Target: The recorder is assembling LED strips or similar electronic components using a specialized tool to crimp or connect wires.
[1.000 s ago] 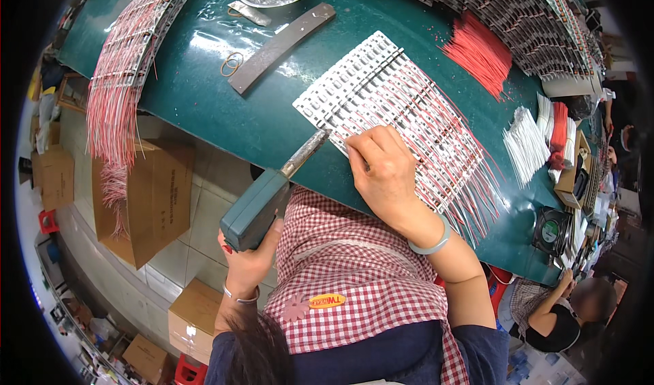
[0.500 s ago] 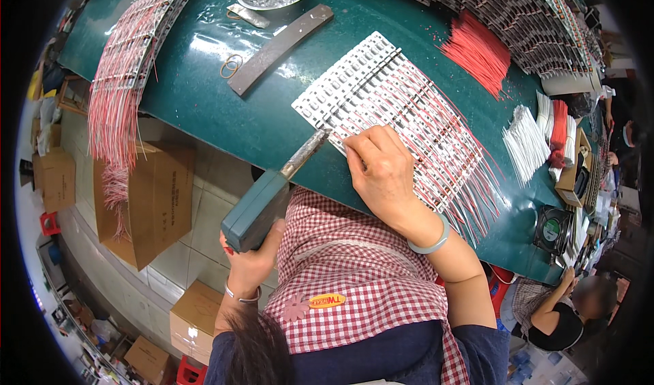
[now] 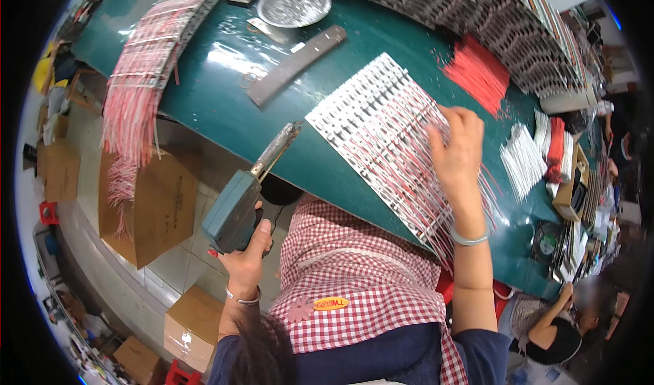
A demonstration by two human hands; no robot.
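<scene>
Right hand over the wired end of the white panel, soldering gun out beside its left corner!
Here's the layout: the white panel (image 3: 354, 109) lies flat on the green table (image 3: 211, 105), ahead and rightward of the left hand (image 3: 245, 266), long axis slanting from far left to near right, red and white wires (image 3: 402, 160) trailing nearward. The right hand (image 3: 460, 153) is nearer, above the panel's right edge, fingers half-curled; whether they pinch a wire, I cannot tell. The left hand wraps the handle of the soldering gun (image 3: 231, 208), its tip apart from the panel. Lettering? A yellow oval badge (image 3: 332, 304) carries red letters on the checked apron (image 3: 368, 276); the cardboard box (image 3: 174, 214) shows dark print, too small to read.
</scene>
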